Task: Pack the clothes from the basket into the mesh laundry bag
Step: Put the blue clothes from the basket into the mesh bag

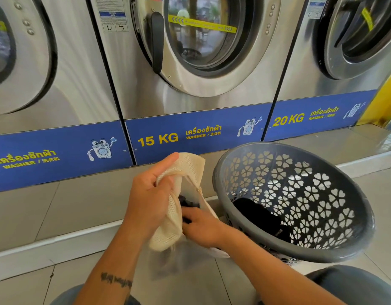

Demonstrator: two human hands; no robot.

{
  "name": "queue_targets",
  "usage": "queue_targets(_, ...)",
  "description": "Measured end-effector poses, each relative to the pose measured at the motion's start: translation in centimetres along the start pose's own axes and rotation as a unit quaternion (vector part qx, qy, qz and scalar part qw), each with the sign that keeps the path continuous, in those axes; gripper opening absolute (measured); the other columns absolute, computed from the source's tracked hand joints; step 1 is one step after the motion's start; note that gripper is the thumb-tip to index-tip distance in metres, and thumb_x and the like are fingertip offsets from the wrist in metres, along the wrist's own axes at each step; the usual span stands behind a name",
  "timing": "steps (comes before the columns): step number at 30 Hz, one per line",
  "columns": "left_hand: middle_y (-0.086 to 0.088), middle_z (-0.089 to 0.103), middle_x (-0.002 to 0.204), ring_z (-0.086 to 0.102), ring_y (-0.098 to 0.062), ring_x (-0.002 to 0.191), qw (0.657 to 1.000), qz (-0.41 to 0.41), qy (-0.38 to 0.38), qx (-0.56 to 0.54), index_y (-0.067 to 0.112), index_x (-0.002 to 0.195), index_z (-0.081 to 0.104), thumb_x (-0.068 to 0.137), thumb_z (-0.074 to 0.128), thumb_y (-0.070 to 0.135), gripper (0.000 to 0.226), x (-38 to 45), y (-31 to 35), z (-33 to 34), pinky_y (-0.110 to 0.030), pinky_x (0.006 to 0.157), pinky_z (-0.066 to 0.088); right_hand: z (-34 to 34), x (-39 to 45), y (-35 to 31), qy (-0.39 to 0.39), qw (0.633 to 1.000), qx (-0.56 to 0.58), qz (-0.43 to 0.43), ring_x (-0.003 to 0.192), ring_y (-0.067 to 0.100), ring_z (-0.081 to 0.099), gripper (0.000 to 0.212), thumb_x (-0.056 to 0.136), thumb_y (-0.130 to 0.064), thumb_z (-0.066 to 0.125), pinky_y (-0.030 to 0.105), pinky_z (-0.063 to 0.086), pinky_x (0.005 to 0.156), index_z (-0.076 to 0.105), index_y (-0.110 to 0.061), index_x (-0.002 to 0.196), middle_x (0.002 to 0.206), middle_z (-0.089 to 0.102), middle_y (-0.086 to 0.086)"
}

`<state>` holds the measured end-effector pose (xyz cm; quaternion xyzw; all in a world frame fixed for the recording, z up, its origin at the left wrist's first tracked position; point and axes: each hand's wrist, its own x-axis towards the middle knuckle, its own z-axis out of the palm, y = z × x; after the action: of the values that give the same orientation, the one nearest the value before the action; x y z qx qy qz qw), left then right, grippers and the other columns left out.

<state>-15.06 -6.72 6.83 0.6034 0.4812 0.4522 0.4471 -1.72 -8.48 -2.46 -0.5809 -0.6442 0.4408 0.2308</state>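
Two hands work the mesh bag point(179, 203): left hand point(149, 194) pinches its rim, right hand point(202, 226) pushes dark clothes point(188, 203) inside. More clothes point(259, 216) wait in the basket point(353, 247); a loosened pinch could close the mouth.

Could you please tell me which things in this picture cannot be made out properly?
- Head view: the right hand's fingertips are hidden inside the mesh bag, so its grip cannot be confirmed.
- The dark clothes in the bag: only a patch shows, the count is unclear.
- The basket's near wall hides part of the black garment.
- The bag's bottom is blurred.
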Motion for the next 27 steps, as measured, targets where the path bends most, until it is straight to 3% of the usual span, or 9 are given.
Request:
queue_targets(4,0.011,0.06,0.12,0.055,-0.005,0.08,0.996,-0.035,0.061,0.048,0.04,0.122,0.065,0.098,0.044,0.01,0.043,0.0,-1.9,-0.2,-0.008,0.054,0.043,0.9,1.6,2.7,-0.052,0.993,-0.084,0.065,0.126,0.018,0.052,0.043,0.089,-0.048,0.048,0.045,0.04,0.112,0.058,-0.044,0.13,0.138,0.059,-0.01)
queue_targets(6,0.003,0.064,0.123,0.06,-0.014,0.082,0.991,-0.056,0.099,0.074,0.037,0.121,0.065,0.097,0.044,0.009,0.042,0.4,-3.3,-0.2,-0.021,0.066,0.054,0.8,1.7,3.1,-0.049,0.992,-0.099,0.068,0.123,0.019,0.054,0.042,0.089,-0.04,0.052,0.043,0.043,0.109,0.059,-0.041,0.13,0.137,0.06,-0.006)
queue_targets(8,-0.001,0.064,0.128,0.062,-0.023,0.1,0.984,-0.073,0.132,0.093,0.032,0.122,0.066,0.096,0.047,0.009,0.039,0.8,-4.4,-0.2,-0.034,0.089,0.054,0.5,1.8,3.1,-0.018,0.989,-0.135,0.056,0.115,0.022,0.057,0.039,0.088,-0.03,0.053,0.042,0.048,0.102,0.061,-0.031,0.126,0.13,0.062,0.0)
queue_targets(12,-0.002,0.066,0.126,0.059,-0.02,0.11,0.978,-0.077,0.164,0.101,0.023,0.121,0.069,0.094,0.052,0.007,0.035,1.2,-5.9,0.4,-0.025,0.092,0.044,0.3,1.3,3.9,0.031,0.976,-0.21,0.054,0.102,0.026,0.059,0.026,0.084,-0.022,0.052,0.044,0.053,0.09,0.062,-0.018,0.108,0.114,0.064,0.004)
queue_targets(15,-0.003,0.066,0.125,0.06,-0.022,0.114,0.977,-0.077,0.156,0.124,0.021,0.12,0.069,0.093,0.053,0.008,0.034,1.4,-7.4,0.7,-0.03,0.098,0.045,0.4,0.6,4.6,0.03,0.96,-0.25,0.125,0.116,0.031,0.056,0.033,0.088,-0.025,0.048,0.043,0.049,0.099,0.057,-0.019,0.12,0.127,0.059,0.006)
queue_targets(18,-0.006,0.067,0.125,0.06,-0.024,0.115,0.975,-0.089,0.14,0.149,0.019,0.12,0.069,0.094,0.053,0.009,0.032,1.1,-9.0,0.5,-0.033,0.1,0.046,0.8,0.4,5.4,-0.042,0.926,-0.323,0.191,0.152,0.04,0.01,0.055,0.092,-0.026,0.043,0.056,0.01,0.123,0.04,-0.029,0.147,0.163,0.021,0.007)
queue_targets(20,-0.007,0.066,0.125,0.061,-0.026,0.114,0.972,-0.105,0.143,0.153,0.018,0.121,0.069,0.096,0.053,0.01,0.031,1.1,-9.7,0.1,-0.037,0.1,0.048,0.9,0.3,6.0,-0.09,0.908,-0.356,0.201,0.153,0.039,-0.015,0.064,0.092,-0.027,0.041,0.058,-0.003,0.123,0.03,-0.034,0.155,0.169,-0.002,0.005)
queue_targets(24,-0.007,0.065,0.127,0.06,-0.025,0.114,0.971,-0.122,0.142,0.148,0.019,0.118,0.07,0.097,0.051,0.008,0.031,1.0,-10.0,-0.4,-0.037,0.098,0.05,1.5,-0.3,6.7,-0.103,0.937,-0.261,0.21,0.151,0.04,0.011,0.071,0.09,-0.019,0.046,0.053,0.026,0.12,0.024,-0.033,0.156,0.166,0.008,0.006)
queue_targets(27,-0.003,0.065,0.123,0.061,-0.024,0.111,0.973,-0.127,0.108,0.158,0.022,0.109,0.072,0.096,0.047,0.004,0.034,0.9,-10.0,-0.1,-0.032,0.091,0.05,2.4,-0.1,7.3,-0.06,0.956,-0.184,0.218,0.145,0.041,0.027,0.071,0.089,-0.018,0.048,0.048,0.036,0.116,0.027,-0.034,0.155,0.161,0.015,0.009)
